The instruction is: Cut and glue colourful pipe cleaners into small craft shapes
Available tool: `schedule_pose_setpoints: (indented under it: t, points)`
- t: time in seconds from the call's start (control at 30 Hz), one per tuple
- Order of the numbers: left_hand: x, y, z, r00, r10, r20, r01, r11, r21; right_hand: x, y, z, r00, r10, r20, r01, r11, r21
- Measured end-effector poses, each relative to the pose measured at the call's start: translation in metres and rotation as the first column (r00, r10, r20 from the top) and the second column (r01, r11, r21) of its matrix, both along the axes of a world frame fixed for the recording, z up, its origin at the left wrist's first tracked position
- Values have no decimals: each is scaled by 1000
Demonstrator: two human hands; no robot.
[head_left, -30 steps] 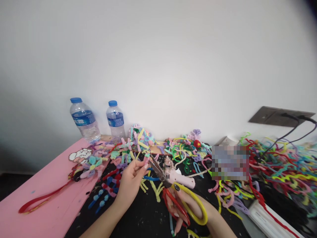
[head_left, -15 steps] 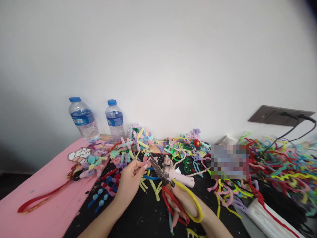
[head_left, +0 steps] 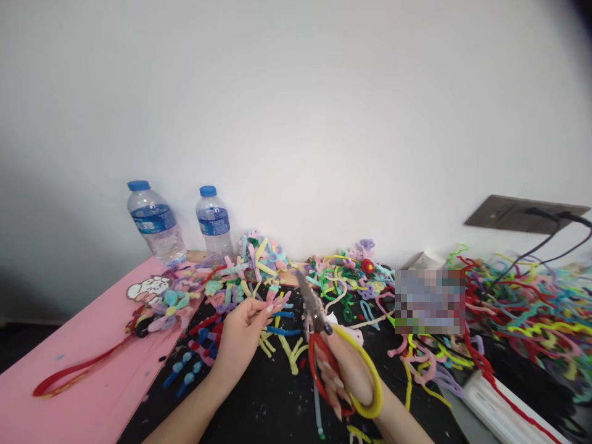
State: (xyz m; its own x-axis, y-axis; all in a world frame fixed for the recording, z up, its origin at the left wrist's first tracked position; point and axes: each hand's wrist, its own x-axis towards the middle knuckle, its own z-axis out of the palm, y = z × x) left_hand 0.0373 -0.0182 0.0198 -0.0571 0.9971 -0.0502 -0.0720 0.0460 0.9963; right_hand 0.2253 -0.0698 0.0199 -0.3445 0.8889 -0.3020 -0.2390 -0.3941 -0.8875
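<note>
Between the thumb and fingertips of my left hand [head_left: 247, 330] is a small pink fuzzy piece [head_left: 279, 301], its tips sticking out to the right. My right hand [head_left: 345, 370] grips scissors [head_left: 377, 388] with one red and one yellow handle loop; the blades look nearly together, point up and left, and stand apart from the pink piece. Partly hidden behind the scissors lies a pale pink tool [head_left: 355, 335] on the black mat [head_left: 263, 407]. Yellow fuzzy stems [head_left: 293, 357] and blue ones [head_left: 283, 332] lie near my left fingertips.
Two water bottles [head_left: 155, 223] with blue caps stand by the wall at the left, beside a pink board [head_left: 87, 364]. Colourful fuzzy pieces line the mat's back edge. A large tangle of stems [head_left: 527, 308] and a white case [head_left: 499, 407] lie right, below a socket plate [head_left: 499, 213].
The scissors have moved right, away from the pink piece, and their blades have swung more upright. The pink piece shows more beyond my left fingertips.
</note>
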Motion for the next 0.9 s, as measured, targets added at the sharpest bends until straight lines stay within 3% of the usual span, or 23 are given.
schedule_pose_setpoints:
  t: [0.13,0.23,0.53,0.7,0.9]
  points:
    - [-2,1,4,994,19,105,-12,998,-66,7,10,0,994,-86,-66,91,992,83]
    - [-4,0,6,986,2,167,23,989,-145,5,12,1,984,-175,-26,177,968,180]
    - [1,-10,6,908,-229,351,322,916,-237,1,11,-10,891,-415,186,364,896,255]
    - [4,-15,4,856,-306,416,431,867,-249,1,8,-7,858,-407,313,334,905,263]
    - [6,-16,9,849,-332,411,461,845,-270,-4,5,4,885,-362,292,301,925,234]
